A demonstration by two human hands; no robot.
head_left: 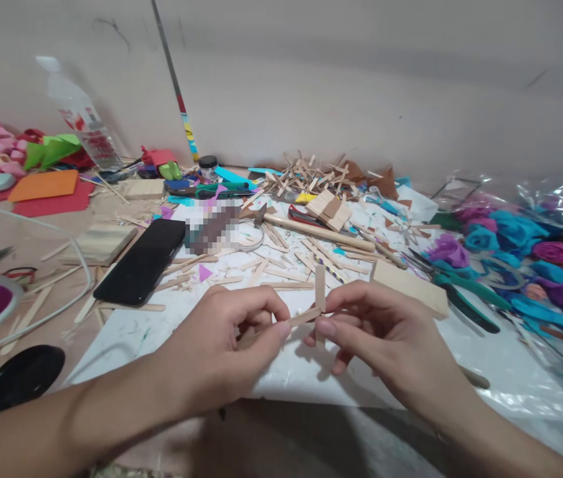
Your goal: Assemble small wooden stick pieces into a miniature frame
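Note:
My left hand point(241, 338) pinches the end of a wooden craft stick point(306, 317) between thumb and forefinger. Its other end meets a second, upright craft stick point(320, 289), which my right hand point(376, 332) grips between thumb and fingertips. The two sticks touch near my right fingertips; whether they are joined I cannot tell. Both hands hover over white paper point(281, 372) near the front edge of the work surface. Just beyond them lie a wooden-handled hammer point(321, 231) and several loose sticks.
A black phone point(141, 262) and wood block point(99, 244) lie left. Right are another wood block point(408, 289), green-handled pliers point(471, 302) and coloured paper roses point(505, 232). A stick heap point(311, 174) and a plastic bottle point(82, 116) stand at the wall; a white cable point(80, 252) curves left.

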